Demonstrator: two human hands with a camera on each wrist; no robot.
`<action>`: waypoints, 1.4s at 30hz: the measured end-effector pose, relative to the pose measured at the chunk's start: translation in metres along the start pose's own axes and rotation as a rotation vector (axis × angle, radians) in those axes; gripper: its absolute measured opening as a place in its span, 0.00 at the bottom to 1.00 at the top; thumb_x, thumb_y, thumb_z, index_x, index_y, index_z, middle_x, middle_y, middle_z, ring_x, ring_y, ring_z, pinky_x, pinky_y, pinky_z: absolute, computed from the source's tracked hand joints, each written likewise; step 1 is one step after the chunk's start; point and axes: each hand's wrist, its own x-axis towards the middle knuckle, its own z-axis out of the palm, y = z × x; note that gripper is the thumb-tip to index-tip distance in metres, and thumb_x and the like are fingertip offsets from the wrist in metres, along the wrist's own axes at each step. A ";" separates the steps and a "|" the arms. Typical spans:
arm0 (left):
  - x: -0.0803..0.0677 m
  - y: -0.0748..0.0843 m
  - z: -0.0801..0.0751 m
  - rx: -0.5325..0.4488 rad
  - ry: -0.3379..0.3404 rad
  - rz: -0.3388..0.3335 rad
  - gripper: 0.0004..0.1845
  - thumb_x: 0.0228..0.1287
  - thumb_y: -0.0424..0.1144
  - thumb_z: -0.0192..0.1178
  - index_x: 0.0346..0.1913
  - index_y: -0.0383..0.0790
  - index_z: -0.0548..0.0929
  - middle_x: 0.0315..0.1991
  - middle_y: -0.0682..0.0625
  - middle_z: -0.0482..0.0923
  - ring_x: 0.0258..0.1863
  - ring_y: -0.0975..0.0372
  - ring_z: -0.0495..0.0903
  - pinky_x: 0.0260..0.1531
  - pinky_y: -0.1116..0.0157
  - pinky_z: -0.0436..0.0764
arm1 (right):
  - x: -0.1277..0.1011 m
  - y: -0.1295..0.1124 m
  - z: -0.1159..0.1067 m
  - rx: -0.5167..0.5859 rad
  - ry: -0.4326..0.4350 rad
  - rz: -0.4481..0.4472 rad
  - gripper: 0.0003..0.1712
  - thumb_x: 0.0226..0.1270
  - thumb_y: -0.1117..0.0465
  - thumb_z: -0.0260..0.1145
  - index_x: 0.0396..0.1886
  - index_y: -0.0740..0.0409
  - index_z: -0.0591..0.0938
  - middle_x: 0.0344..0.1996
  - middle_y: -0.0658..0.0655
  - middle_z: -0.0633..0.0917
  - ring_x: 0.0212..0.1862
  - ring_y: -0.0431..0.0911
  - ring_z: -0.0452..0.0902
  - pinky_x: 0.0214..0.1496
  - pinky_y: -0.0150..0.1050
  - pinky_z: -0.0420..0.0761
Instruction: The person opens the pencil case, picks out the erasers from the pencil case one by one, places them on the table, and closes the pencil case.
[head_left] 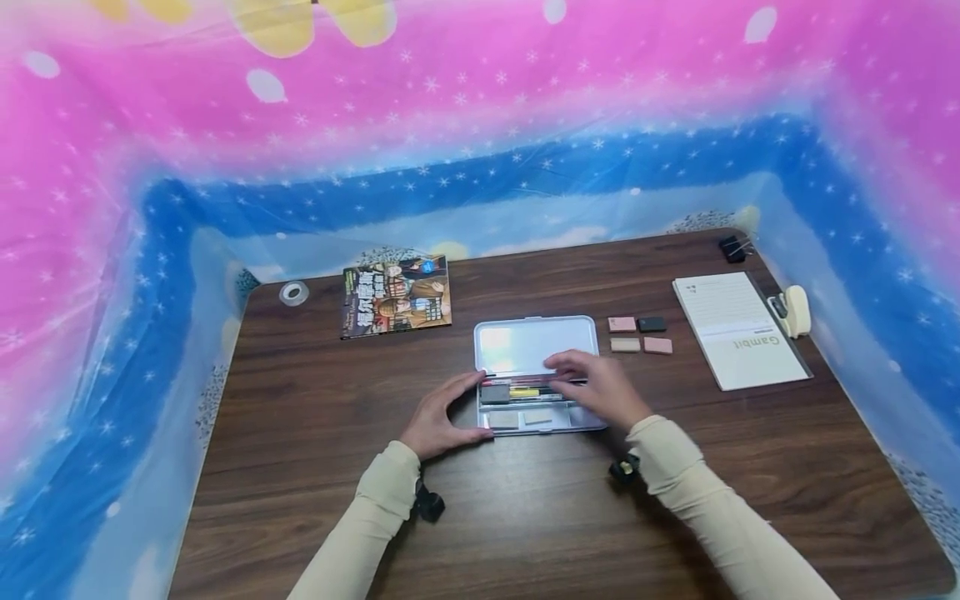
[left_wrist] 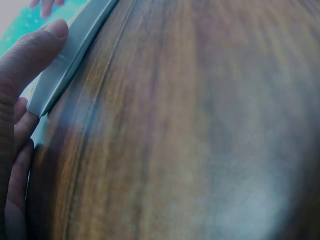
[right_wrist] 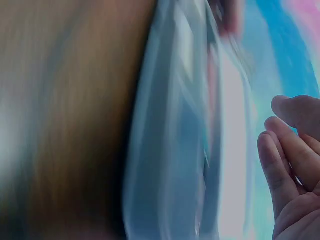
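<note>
One open pencil case [head_left: 517, 343], in the middle of the desk [head_left: 315, 417], likely light, stiff and slick; best held by its end rims. Gripped at nine o'clock by the left hand [head_left: 441, 417]. Over three o'clock, right hand [head_left: 602, 387] loosely bent, nothing visibly held. Erasers [head_left: 622, 324] at two o'clock, book [head_left: 397, 297] at ten.

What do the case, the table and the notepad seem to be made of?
Case: smooth, glossy, pale; its lid reflects light. Painted metal or plastic, I cannot tell which.
Table: wood or wood-look laminate with a soft sheen; dark grain shows.
Notepad: most likely paper, seemingly matt; the white page carries printed lines.
</note>
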 end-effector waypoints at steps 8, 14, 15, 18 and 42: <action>0.004 0.001 0.004 -0.008 -0.005 0.023 0.50 0.54 0.43 0.84 0.79 0.47 0.71 0.75 0.46 0.73 0.74 0.51 0.70 0.73 0.45 0.69 | 0.012 -0.018 0.049 -0.113 -0.145 -0.076 0.18 0.66 0.65 0.78 0.54 0.58 0.87 0.49 0.55 0.90 0.50 0.49 0.88 0.56 0.46 0.87; 0.005 0.001 0.004 -0.015 -0.006 0.020 0.50 0.53 0.42 0.85 0.79 0.46 0.71 0.75 0.46 0.73 0.74 0.51 0.70 0.74 0.47 0.69 | 0.017 -0.019 0.059 -0.146 -0.121 -0.069 0.16 0.63 0.66 0.79 0.51 0.59 0.88 0.46 0.55 0.91 0.48 0.49 0.87 0.54 0.46 0.87; 0.005 0.001 0.004 -0.016 -0.006 0.016 0.50 0.53 0.42 0.85 0.79 0.46 0.71 0.75 0.46 0.73 0.74 0.51 0.70 0.74 0.47 0.69 | 0.018 -0.019 0.059 -0.138 -0.115 -0.061 0.16 0.63 0.67 0.80 0.50 0.59 0.88 0.46 0.55 0.91 0.47 0.48 0.88 0.54 0.45 0.87; 0.004 0.002 0.003 -0.013 -0.005 0.003 0.50 0.53 0.42 0.85 0.79 0.46 0.71 0.75 0.46 0.72 0.74 0.51 0.70 0.74 0.46 0.68 | 0.022 -0.021 0.061 -0.092 -0.105 -0.021 0.17 0.61 0.69 0.80 0.49 0.59 0.87 0.44 0.54 0.91 0.46 0.46 0.88 0.53 0.42 0.87; 0.000 0.000 0.002 -0.016 -0.002 -0.026 0.50 0.54 0.44 0.84 0.79 0.50 0.71 0.76 0.48 0.71 0.75 0.51 0.69 0.74 0.44 0.67 | -0.019 0.043 -0.049 0.183 0.161 0.117 0.18 0.61 0.81 0.74 0.49 0.71 0.82 0.46 0.68 0.87 0.47 0.48 0.88 0.48 0.29 0.86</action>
